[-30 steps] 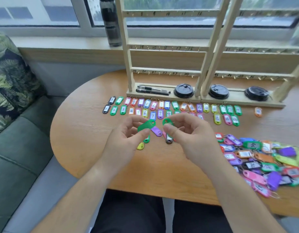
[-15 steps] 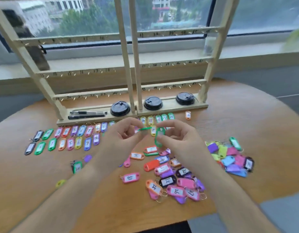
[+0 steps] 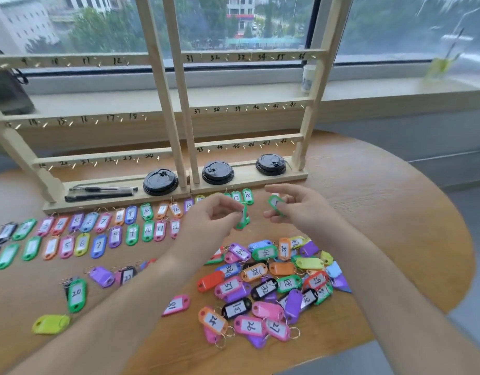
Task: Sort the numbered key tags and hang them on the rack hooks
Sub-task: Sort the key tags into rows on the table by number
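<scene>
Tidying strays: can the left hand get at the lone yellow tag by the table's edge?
Probably yes: the yellow tag lies uncovered on bare table, though the left hand pinches a green tag.

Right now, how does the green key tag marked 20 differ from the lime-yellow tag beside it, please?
The green plastic key tag marked 20 shows a white numbered label; the lime-yellow plastic key tag shows none. The green one points toward the wooden rack; the yellow one lies crosswise. Both lie on the wooden table.
</scene>
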